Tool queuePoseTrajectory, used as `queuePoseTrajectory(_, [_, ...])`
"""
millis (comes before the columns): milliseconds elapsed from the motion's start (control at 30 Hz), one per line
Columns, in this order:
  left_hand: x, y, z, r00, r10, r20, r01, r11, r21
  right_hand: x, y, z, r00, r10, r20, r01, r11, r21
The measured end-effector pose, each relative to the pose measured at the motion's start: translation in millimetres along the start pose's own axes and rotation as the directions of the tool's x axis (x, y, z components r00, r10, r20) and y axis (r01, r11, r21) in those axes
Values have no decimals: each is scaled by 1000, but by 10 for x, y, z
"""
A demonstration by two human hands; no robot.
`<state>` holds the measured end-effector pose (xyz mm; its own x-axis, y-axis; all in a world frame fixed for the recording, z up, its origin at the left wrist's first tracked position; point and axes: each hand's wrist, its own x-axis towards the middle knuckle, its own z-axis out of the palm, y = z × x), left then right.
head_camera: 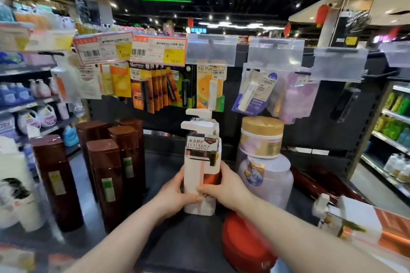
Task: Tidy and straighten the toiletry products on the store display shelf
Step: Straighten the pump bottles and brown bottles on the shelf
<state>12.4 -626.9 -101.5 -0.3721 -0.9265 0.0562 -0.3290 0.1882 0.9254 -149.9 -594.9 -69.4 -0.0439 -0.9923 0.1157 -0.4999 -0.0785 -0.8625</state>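
Note:
A white pump bottle with a "Luxurious Repairing" label stands upright at the middle of the dark shelf. My left hand grips its lower left side. My right hand grips its lower right side, fingers across the front. Several tall brown bottles stand to the left. On the right, a gold-lidded jar sits on top of a pale lilac jar. Another white and orange pump bottle lies on its side at the far right.
Lip balm cards and price tags hang on hooks above the shelf back. A red round lid lies near my right forearm. Side shelves with detergent bottles on the left and green bottles on the right flank the display.

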Motion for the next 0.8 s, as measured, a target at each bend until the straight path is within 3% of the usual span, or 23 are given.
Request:
queuePoseTrajectory(133, [26,-16,-30,1000,-14,4,14,1000,26,22,20,8,1000,11,-10,-11,1000,16])
queuePoseTrajectory(367, [122,28,-41,997,-22,71,26,999,-43,145,-52,19,993,73,88,-90,973,210])
queuePoseTrajectory(800, [101,48,-76,991,-16,131,24,998,-60,127,-29,-13,988,74,139,-108,962,250])
